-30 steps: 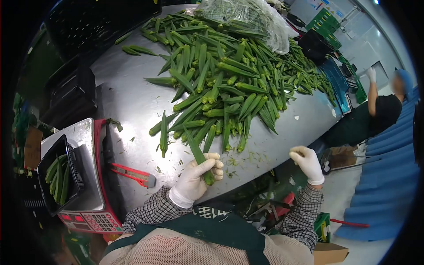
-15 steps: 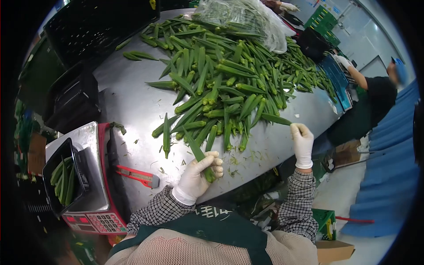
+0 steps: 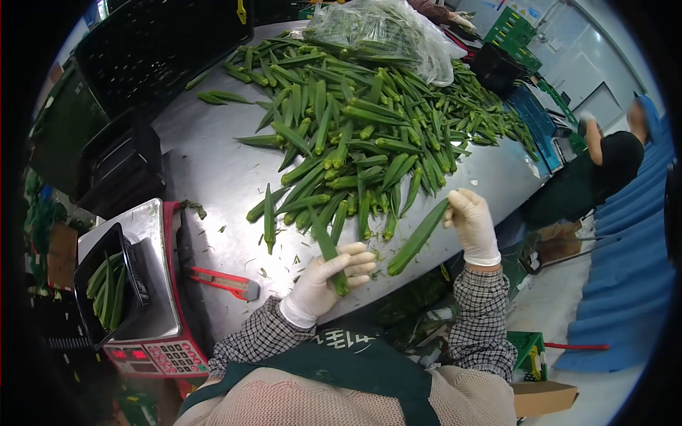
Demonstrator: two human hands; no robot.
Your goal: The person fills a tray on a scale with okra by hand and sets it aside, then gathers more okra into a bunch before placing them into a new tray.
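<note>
My gloved left hand (image 3: 325, 279) holds an okra pod (image 3: 327, 248) under its thumb, the stem end near the palm and the fingers partly stretched. Pinched by its tip in my gloved right hand (image 3: 472, 221) is a second okra pod (image 3: 419, 238), hanging down to the left with its stem end low. A large heap of okra (image 3: 355, 135) lies on the metal table just beyond both hands. Left of my left hand rests a red utility knife (image 3: 224, 282).
At left, a black tray (image 3: 142, 273) with several okra pods sits on a red scale (image 3: 160, 348). Stacked black trays (image 3: 117, 163) stand behind it. A clear plastic bag (image 3: 383, 35) tops the heap. A co-worker (image 3: 604, 163) stands at the right beyond the metal table (image 3: 206, 149).
My right hand has lifted its okra pod away from the heap and swung it toward my left hand. The left hand's fingers have opened slightly around its pod. The co-worker's arm has risen.
</note>
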